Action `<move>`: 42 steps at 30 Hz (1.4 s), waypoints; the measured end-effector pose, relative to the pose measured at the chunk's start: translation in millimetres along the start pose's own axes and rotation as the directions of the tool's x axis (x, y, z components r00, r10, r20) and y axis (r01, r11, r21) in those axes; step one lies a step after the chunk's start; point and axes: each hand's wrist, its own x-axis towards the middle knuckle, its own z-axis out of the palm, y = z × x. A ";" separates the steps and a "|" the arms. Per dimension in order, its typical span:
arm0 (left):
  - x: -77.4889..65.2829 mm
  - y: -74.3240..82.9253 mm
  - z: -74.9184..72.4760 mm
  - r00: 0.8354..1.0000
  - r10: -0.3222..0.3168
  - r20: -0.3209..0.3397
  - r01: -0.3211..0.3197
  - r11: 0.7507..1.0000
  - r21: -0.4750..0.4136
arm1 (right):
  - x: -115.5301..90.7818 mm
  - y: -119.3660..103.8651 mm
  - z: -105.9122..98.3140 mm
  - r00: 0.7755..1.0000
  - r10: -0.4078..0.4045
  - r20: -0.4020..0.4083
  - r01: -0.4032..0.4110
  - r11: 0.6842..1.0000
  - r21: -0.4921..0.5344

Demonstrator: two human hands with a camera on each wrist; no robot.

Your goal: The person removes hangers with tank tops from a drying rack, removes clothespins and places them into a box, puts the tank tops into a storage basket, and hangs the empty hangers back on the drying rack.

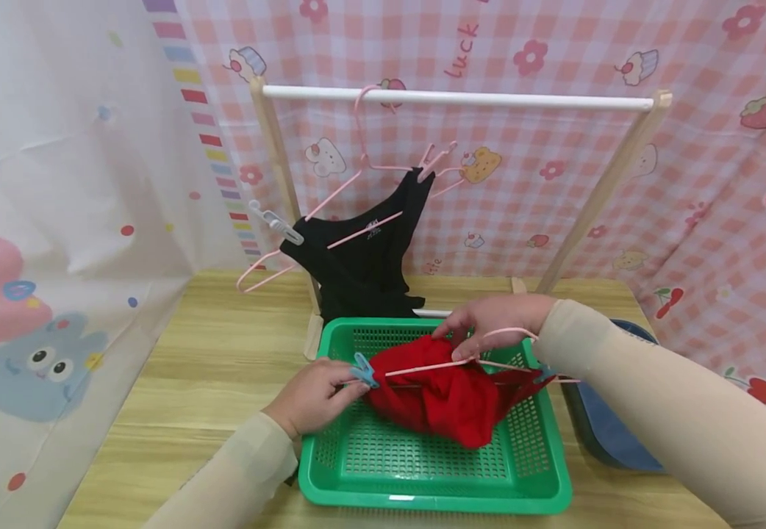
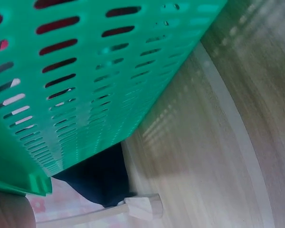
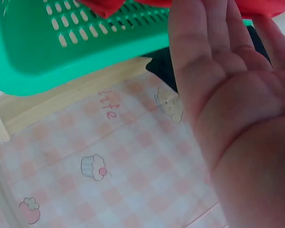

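A red garment (image 1: 449,411) hangs bunched on a pink hanger (image 1: 423,369) over the green basket (image 1: 436,496). Light blue clothespins sit at both ends of it, a left clothespin (image 1: 364,369) and a right clothespin (image 1: 545,374). My left hand (image 1: 313,397) pinches the hanger's left end, right beside the left pin. Over the far side of the basket, my right hand (image 1: 495,319) holds the top of the red cloth between thumb and fingers, close to the hanger's hook. In the right wrist view, its fingertips are hidden at the cloth.
Behind the basket stands a rack with a white rail (image 1: 456,97). A black top (image 1: 370,257) hangs there on another pink hanger, tilted, with a grey clothespin (image 1: 278,224) and a pink clothespin (image 1: 428,162). A dark blue tub (image 1: 621,433) is partly behind my right forearm.
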 end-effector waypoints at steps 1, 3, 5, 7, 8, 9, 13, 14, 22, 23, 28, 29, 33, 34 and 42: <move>-0.1 0.0 -0.4 1.000 0.003 -0.004 -0.003 1.000 0.003 | 0.1 -0.7 1.6 1.000 0.004 0.009 -0.004 1.000 0.019; 0.0 0.4 -1.4 1.000 0.011 -0.011 -0.011 1.000 0.009 | 0.7 -3.7 5.9 1.000 0.012 0.011 -0.012 1.000 0.029; 0.1 1.4 -2.3 1.000 0.017 -0.013 -0.017 1.000 0.015 | 1.4 -7.8 11.2 1.000 0.018 0.006 -0.018 1.000 0.017; 0.2 2.7 -2.9 1.000 0.020 -0.006 -0.020 1.000 0.011 | 2.4 -12.5 16.0 1.000 0.007 -0.009 -0.007 1.000 -0.020; 0.3 3.3 -2.9 1.000 0.020 -0.001 -0.020 1.000 0.006 | 2.3 -14.9 17.6 1.000 -0.002 -0.024 0.001 0.998 -0.063; 0.3 4.0 -2.9 1.000 0.020 0.005 -0.020 1.000 0.001 | 2.1 -16.8 19.0 0.999 -0.005 -0.032 0.002 0.996 -0.090; 0.6 7.1 -2.9 1.000 0.028 0.014 -0.028 0.999 -0.022 | -1.0 -19.7 17.8 0.993 -0.028 -0.115 0.006 0.983 -0.186; 0.5 7.7 -3.0 0.999 0.032 0.013 -0.031 0.999 -0.026 | -1.8 -19.3 15.9 0.988 -0.034 -0.149 0.004 0.981 -0.195; -2.7 8.7 -5.7 0.999 0.051 0.017 -0.050 0.998 -0.034 | -3.7 -12.0 2.3 0.940 -0.012 -0.340 -0.071 0.971 -0.230; -3.1 8.4 -5.7 0.998 0.054 0.017 -0.054 0.998 -0.032 | -4.9 -12.1 3.5 0.956 -0.004 -0.294 -0.057 0.978 -0.199; -4.4 8.9 -6.6 0.998 0.066 0.011 -0.065 0.997 -0.032 | -11.5 -15.2 8.3 1.000 0.010 -0.004 -0.010 0.997 0.080; -4.6 9.1 -6.7 0.998 0.063 0.010 -0.063 0.997 -0.035 | -12.9 -15.9 8.6 0.999 0.001 0.032 -0.005 0.992 0.126; -4.7 10.3 -7.3 0.999 0.051 0.005 -0.050 0.997 -0.053 | -15.1 -18.8 10.1 0.993 -0.019 0.119 -0.002 0.984 0.176; -4.4 10.5 -7.4 0.999 0.051 0.003 -0.051 0.997 -0.057 | -15.2 -19.4 10.6 0.989 -0.033 0.147 0.006 0.983 0.185; -2.9 10.3 -4.9 0.995 0.095 -0.021 -0.096 0.994 -0.050 | -7.8 -22.4 19.9 0.983 -0.042 0.180 0.029 0.997 0.071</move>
